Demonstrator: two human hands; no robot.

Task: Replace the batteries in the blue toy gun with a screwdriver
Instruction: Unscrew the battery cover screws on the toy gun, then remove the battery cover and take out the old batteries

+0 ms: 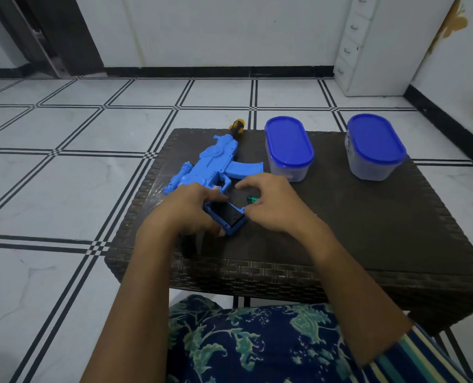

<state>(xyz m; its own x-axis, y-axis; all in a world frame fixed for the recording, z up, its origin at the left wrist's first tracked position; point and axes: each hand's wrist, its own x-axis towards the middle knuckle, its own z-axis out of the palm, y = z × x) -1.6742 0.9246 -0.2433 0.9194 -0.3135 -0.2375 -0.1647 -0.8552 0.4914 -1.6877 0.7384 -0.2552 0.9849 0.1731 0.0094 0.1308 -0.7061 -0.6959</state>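
**A:** How far along?

**B:** On the wicker table (368,230), the blue toy gun (218,161) lies by the left edge, its muzzle past the far rim. Two blue-lidded containers (289,149) stand closed behind it. The left hand (185,210) grips the stock. The right hand (274,208) pinches a green-handled screwdriver (252,199) at the battery compartment (229,214), which looks open.

**A:** What's left?

**B:** The swap and closing up, I'd judge. I can't see any batteries. There's bare tabletop to the right.
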